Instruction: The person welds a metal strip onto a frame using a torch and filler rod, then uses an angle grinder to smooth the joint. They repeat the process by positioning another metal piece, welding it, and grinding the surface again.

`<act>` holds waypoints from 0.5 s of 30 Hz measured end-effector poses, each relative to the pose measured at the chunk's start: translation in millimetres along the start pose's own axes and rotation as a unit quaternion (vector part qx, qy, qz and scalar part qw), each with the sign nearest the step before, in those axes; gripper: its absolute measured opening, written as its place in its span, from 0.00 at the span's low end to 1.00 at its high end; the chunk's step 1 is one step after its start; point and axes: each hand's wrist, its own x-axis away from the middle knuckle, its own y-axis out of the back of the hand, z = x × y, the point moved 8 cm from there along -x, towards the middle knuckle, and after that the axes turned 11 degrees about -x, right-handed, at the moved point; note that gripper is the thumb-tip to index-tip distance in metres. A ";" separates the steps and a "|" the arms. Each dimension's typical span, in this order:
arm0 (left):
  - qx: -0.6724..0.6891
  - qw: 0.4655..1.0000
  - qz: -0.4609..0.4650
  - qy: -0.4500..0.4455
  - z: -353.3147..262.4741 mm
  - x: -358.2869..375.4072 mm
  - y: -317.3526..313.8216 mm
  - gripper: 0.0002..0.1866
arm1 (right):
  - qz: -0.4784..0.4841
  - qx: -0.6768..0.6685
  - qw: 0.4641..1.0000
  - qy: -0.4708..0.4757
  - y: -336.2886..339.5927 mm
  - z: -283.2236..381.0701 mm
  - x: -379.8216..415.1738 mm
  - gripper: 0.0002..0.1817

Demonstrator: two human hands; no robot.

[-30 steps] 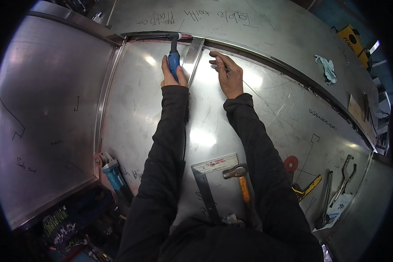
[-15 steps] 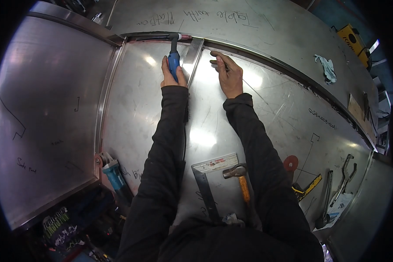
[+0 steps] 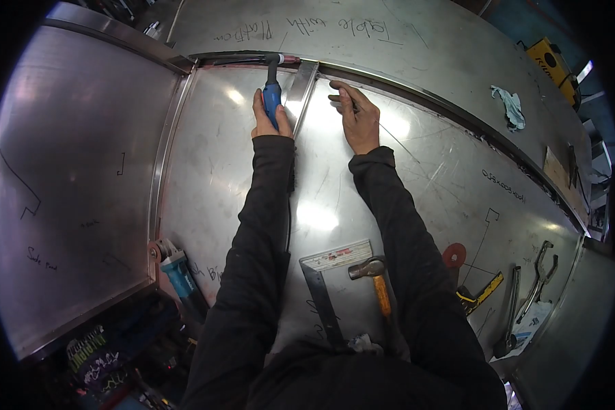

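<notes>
My left hand point(image 3: 272, 117) is wrapped round the blue handle of a TIG welding torch point(image 3: 272, 96). The torch's head lies at the far edge of the sheet, its pink nozzle pointing right, just above the end of a narrow metal strip point(image 3: 301, 89). To the right of that strip, my right hand point(image 3: 359, 116) is closed in a pinch, fingertips toward the same corner. A thin filler rod point(image 3: 395, 140) runs from this hand down to the right across the shiny metal sheet point(image 3: 219, 150); its tip is hidden by the fingers.
Near my body lie a try square point(image 3: 321, 294) and a hammer point(image 3: 381, 294). An angle grinder point(image 3: 181, 273) rests at the left. Rightward are a red disc point(image 3: 454, 255), a yellow-black tool point(image 3: 484, 294) and locking pliers point(image 3: 541, 277). Beyond the far edge lies a crumpled cloth point(image 3: 510, 108).
</notes>
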 end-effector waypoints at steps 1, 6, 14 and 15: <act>0.000 1.000 0.000 0.000 -1.5 0.5 1.4 0.31 | -0.001 0.000 1.000 -0.002 -0.1 0.0 0.0 0.17; -0.010 1.000 0.016 0.015 -12.0 4.1 7.7 0.31 | -0.006 0.003 1.000 0.014 0.6 -0.7 0.2 0.19; 0.067 0.997 0.029 0.010 -1.4 5.0 -2.7 0.32 | -0.010 -0.024 1.000 0.006 2.0 -7.3 0.7 0.19; 0.101 0.994 0.041 0.016 -1.0 4.9 -4.2 0.33 | -0.014 -0.049 0.999 -0.006 2.0 -8.7 1.0 0.18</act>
